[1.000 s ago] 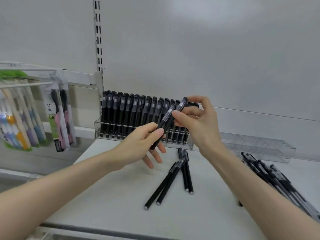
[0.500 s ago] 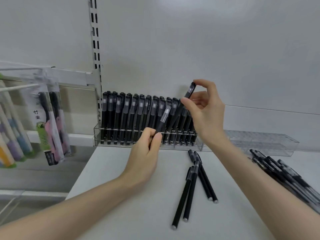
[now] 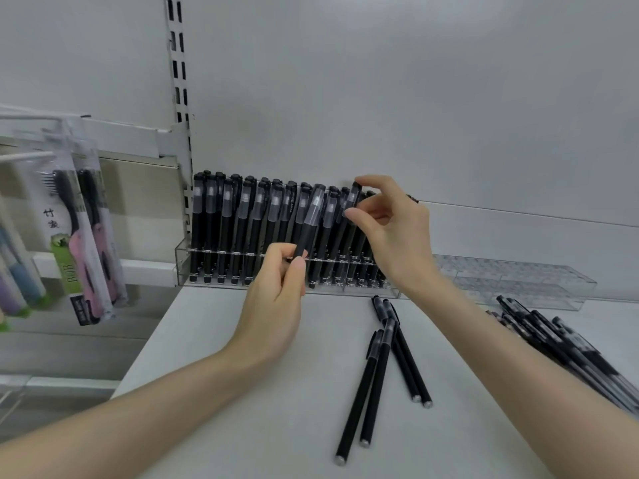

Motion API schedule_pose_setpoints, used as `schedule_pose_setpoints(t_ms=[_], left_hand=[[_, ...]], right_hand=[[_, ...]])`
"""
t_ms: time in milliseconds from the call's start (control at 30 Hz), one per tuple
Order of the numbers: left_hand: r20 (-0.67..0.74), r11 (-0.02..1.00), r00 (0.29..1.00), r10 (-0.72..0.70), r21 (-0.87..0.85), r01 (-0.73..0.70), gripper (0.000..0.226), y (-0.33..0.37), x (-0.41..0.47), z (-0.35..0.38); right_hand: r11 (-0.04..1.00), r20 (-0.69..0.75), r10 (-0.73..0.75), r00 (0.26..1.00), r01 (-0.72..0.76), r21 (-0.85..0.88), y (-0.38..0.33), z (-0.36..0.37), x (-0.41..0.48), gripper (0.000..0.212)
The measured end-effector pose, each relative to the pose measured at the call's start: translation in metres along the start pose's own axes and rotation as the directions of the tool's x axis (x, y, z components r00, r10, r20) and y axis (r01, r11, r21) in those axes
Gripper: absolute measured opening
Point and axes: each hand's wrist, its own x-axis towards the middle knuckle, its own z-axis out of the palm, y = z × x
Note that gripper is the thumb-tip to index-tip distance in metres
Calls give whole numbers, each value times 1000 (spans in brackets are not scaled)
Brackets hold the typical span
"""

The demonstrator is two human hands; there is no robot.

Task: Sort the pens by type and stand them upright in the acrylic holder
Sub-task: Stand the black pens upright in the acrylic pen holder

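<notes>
Left hand (image 3: 276, 312) pinches one pen (image 3: 311, 219), right hand (image 3: 394, 233) another pen (image 3: 353, 198), at the holder's (image 3: 183, 266) seemingly packed end.

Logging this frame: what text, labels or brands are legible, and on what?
"竹炭": upper part of the hanging brush packet; second character uncertain.
"BOB": same packet, green band, printed sideways; first letter uncertain.
Script on one standing pen: too blurred to read.
Black label at the packet's foot: too small to read.

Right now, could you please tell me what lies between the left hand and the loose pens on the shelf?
Nothing does: in the head view, only bare white shelf separates the left hand from the four loose pens.
</notes>
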Motion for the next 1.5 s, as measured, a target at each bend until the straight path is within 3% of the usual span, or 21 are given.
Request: schedule_pose_setpoints(t_ms=[267,367,500,633,833,900,1000,1100,1200,1300,1500], left_hand=[[30,998,999,14,-56,-13,14,0,0,-1],[45,996,999,-16,-87,20,11,1,-1,0],[69,995,997,-31,-88,37,14,4,-2,0],[100,994,994,-51,-96,60,18,6,-4,0],[94,997,995,-33,-61,38,22,7,-6,1],[88,997,995,39,56,-44,18,3,-7,1],[124,920,974,188,325,-219,20,-2,-8,1],[176,833,964,201,487,-263,38,-8,-6,-3],[196,672,945,261,665,-324,54,-16,-2,-8],[214,576,939,269,746,-335,61,-21,0,-11],[258,505,931,259,785,-358,58,-22,3,-11]], right_hand=[[990,116,18,993,-1,-143,-5,-3,2,30],[990,91,30,995,-18,-137,-4,-4,-3,27],[979,81,87,993,-100,177,-16,-9,-13,13],[891,160,126,979,-182,416,-20,-9,-26,23],[849,154,172,973,-226,477,-15,-7,-31,31],[862,96,180,979,-204,465,-15,-9,-29,32],[908,-52,164,985,-130,399,-12,-19,-22,34],[949,-163,102,981,-47,312,-8,-27,-19,35],[968,-243,54,969,10,252,-6,-29,-15,36],[974,-275,22,961,41,221,-5,-30,-9,37],[986,-214,-22,977,57,158,3,-20,-8,34]])
